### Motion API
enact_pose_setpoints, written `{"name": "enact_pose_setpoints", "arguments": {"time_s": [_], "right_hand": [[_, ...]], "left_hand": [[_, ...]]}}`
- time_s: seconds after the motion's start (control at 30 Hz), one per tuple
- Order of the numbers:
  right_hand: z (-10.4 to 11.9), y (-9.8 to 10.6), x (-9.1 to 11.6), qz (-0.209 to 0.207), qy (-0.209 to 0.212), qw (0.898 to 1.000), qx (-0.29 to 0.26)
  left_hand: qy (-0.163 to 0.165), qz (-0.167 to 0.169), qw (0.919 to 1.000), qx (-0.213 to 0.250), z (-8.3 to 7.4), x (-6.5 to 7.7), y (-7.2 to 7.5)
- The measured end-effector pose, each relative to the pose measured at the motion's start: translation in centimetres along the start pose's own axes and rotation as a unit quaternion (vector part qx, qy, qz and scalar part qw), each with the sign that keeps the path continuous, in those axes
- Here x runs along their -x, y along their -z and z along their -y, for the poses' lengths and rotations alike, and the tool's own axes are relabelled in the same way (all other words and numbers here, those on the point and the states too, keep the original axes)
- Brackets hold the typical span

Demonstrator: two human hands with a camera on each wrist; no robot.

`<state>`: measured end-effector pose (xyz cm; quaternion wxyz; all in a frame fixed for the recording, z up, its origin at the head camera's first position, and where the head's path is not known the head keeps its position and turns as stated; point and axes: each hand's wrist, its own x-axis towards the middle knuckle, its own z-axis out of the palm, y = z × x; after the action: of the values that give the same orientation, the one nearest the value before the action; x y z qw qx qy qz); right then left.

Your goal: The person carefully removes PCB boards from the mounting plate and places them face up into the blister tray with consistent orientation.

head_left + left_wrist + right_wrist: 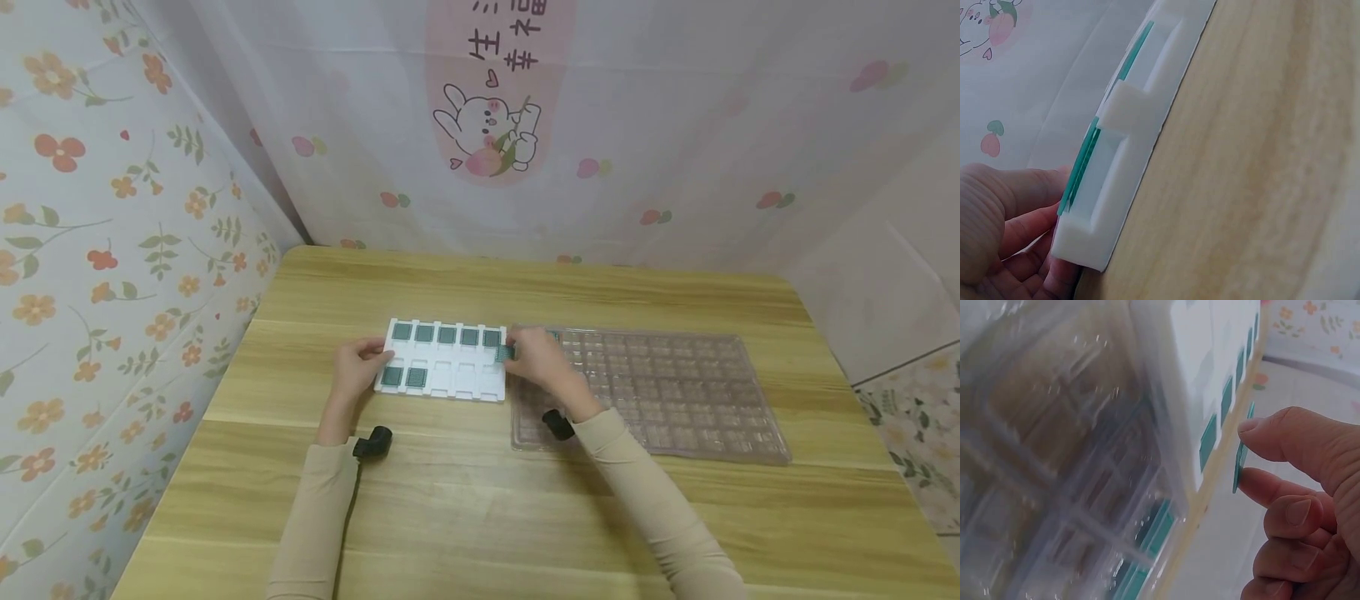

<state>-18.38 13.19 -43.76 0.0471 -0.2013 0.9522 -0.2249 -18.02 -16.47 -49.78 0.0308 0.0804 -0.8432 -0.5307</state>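
A white tray (pixel 431 355) lies on the table, with several small green square circuit boards (pixel 424 333) in its far row and two in its near row, at the left. My left hand (pixel 357 367) grips the tray's left end; in the left wrist view, its thumb is at the top edge beside a green board (pixel 1080 167). Between thumb and index finger, my right hand (pixel 538 360) pinches another green circuit board (pixel 1243 453). That board is held above the white tray's right end. The other right fingers are curled in.
To the right, close beside the white tray, lies a clear plastic tray (pixel 651 452) with many compartments. Green pieces (pixel 1152 540) sit along one edge of it. The wooden table (pixel 442 500) meets a printed curtain (pixel 360 150) at the back.
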Motion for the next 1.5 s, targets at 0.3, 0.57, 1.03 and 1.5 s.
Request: {"name": "enact_pose_setpoints", "arguments": {"time_s": [0.3, 0.57, 1.03, 1.5], "right_hand": [[-1.5, 1.0, 0.2, 0.012, -0.015, 1.0, 0.002], [-2.9, 1.8, 0.4, 0.037, -0.053, 0.998, -0.007], [-4.5, 3.1, 0.4, 0.038, -0.059, 0.997, 0.028], [-6.1, 3.8, 0.7, 0.051, -0.078, 0.995, 0.041]], "left_hand": [[-0.005, 0.0, 1.0, 0.001, 0.0, -0.1, 0.0], [0.001, 0.001, 1.0, 0.001, 0.0, 0.0, 0.1], [0.011, 0.007, 0.9999, -0.004, -0.1, 0.1, 0.1], [0.003, 0.002, 1.0, 0.006, 0.2, 0.0, 0.0]]}}
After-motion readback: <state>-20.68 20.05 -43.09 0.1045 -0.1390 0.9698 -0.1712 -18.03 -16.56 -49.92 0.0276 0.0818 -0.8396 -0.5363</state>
